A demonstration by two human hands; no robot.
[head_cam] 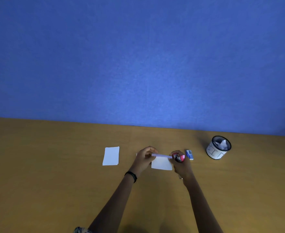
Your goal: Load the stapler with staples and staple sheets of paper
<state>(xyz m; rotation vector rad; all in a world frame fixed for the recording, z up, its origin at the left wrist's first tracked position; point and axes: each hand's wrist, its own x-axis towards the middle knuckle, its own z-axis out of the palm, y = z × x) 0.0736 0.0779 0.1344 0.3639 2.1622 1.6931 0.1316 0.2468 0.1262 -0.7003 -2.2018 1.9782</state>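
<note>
Far left on the wooden table (54, 165) we see a small paper stack (111, 156) lying flat, well apart from the hands. Next comes the left hand (144, 157), a black wristband (131, 176) on its wrist, with its fingers curled and pinching the left edge of the white sheets (162, 163). We cannot tell whether the sheets rest on the table or are lifted off it. At their right corner sits the pink stapler (178, 158), gripped by the right hand (181, 166), whose fingers wrap around it. Just right of the stapler a blue staple box (189, 154) lies on the table. Farther right stands a mesh cup (218, 147) with crumpled paper inside.
</note>
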